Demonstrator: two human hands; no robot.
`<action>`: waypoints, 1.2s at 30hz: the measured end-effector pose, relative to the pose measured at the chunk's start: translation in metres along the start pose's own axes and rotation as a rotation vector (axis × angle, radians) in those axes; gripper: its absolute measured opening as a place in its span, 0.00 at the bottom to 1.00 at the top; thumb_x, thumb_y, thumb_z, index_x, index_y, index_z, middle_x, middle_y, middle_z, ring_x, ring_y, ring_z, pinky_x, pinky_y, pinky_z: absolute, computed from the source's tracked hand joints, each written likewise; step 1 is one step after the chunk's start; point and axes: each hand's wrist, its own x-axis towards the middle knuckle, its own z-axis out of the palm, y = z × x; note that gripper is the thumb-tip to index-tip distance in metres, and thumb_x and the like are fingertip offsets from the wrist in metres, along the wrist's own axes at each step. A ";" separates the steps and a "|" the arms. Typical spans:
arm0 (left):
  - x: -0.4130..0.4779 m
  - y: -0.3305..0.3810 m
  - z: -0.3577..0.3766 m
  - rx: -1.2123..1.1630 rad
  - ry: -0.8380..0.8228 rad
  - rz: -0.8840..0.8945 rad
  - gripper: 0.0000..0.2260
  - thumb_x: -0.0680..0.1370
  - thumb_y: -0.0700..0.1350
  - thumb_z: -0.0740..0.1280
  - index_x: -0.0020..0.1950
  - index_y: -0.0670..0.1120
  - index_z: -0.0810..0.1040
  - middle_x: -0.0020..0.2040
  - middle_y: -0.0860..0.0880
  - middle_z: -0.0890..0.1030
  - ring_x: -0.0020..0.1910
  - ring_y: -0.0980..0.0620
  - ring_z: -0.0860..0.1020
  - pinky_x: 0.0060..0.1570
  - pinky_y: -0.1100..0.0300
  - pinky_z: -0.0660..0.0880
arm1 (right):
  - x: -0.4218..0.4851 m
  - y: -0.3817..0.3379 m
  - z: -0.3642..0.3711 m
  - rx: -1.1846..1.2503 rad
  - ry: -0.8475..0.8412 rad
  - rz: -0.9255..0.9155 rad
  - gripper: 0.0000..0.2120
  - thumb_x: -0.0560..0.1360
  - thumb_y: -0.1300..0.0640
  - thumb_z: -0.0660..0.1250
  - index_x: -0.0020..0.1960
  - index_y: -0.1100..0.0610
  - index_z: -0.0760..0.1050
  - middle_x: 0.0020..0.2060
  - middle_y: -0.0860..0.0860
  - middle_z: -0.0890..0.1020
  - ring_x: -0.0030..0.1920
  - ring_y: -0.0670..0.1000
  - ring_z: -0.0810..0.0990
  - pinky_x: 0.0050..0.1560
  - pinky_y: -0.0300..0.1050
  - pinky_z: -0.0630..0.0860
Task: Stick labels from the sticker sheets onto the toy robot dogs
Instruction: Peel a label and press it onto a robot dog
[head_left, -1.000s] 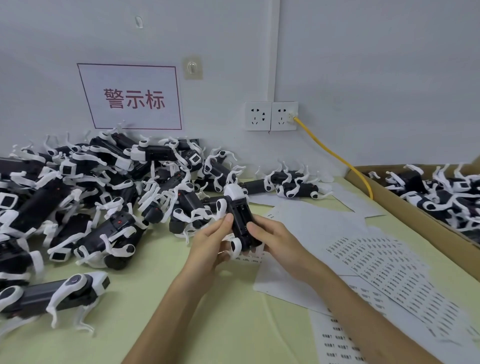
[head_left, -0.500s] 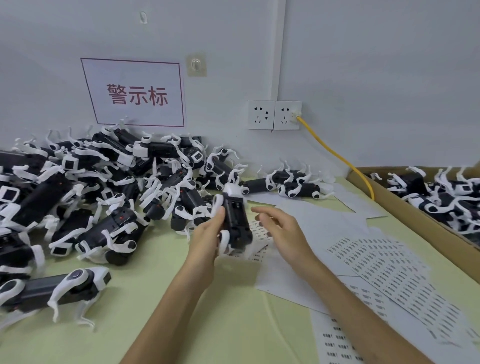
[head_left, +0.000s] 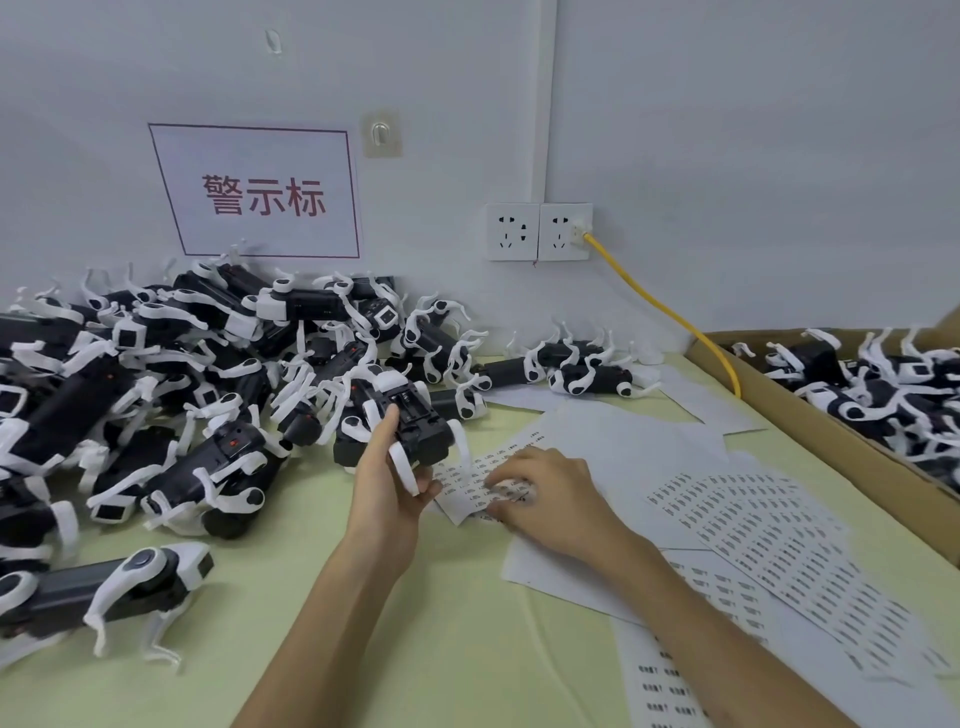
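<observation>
The left hand (head_left: 387, 499) grips a toy robot dog (head_left: 421, 426), black in the body and white in the legs, and holds it just above the worktop (head_left: 311, 649) with its underside facing up. The thumb lies on that underside, the other fingers are curled round the body from below, and one white leg hangs across them. Just right of the held dog, the right hand (head_left: 545, 499) lies palm down on a small sticker sheet (head_left: 462, 486), whose near corner reaches under the dog. Its fingertips (head_left: 501, 488) are bent onto the printed rows, but they are blurred, so I cannot tell whether they pinch a label or only press the sheet.

Left of the held dog, a big pile of dogs (head_left: 182, 374) is heaped against the wall, and a lone dog (head_left: 104, 587) lies nearer than it, well to the left. Beyond the held dog to the right, two more dogs (head_left: 587, 371) lie by the wall. Further right, blank white sheets (head_left: 623, 441) overlap, with a large sticker sheet (head_left: 779, 551) on them and another label sheet (head_left: 665, 686) at the near edge. Far right of the held dog stands a cardboard box (head_left: 831, 447) with more boxed dogs (head_left: 883, 389) inside.

On the wall above the held dog are a red-lettered sign (head_left: 260, 192), a hook (head_left: 382, 134) and a double socket (head_left: 537, 231), from which a yellow cable (head_left: 670, 317) runs down toward the box
</observation>
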 end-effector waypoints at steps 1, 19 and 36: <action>0.001 0.000 0.000 0.010 0.011 0.007 0.11 0.82 0.57 0.64 0.55 0.53 0.82 0.44 0.52 0.83 0.36 0.54 0.74 0.42 0.58 0.70 | 0.000 -0.001 -0.001 0.026 0.001 -0.010 0.11 0.75 0.43 0.73 0.57 0.42 0.83 0.57 0.40 0.80 0.61 0.44 0.72 0.62 0.46 0.61; -0.002 0.002 -0.001 0.051 -0.109 -0.024 0.17 0.83 0.54 0.62 0.59 0.44 0.83 0.59 0.38 0.85 0.42 0.46 0.80 0.46 0.56 0.75 | -0.001 -0.001 -0.004 0.199 0.044 0.067 0.04 0.74 0.47 0.71 0.46 0.43 0.85 0.43 0.37 0.84 0.46 0.39 0.79 0.50 0.43 0.78; -0.013 0.000 0.006 0.120 -0.280 -0.022 0.17 0.79 0.57 0.64 0.41 0.49 0.88 0.42 0.43 0.85 0.32 0.49 0.81 0.32 0.62 0.77 | -0.003 -0.010 -0.001 0.371 0.072 0.043 0.05 0.69 0.55 0.79 0.37 0.49 0.84 0.32 0.41 0.83 0.35 0.42 0.79 0.36 0.30 0.69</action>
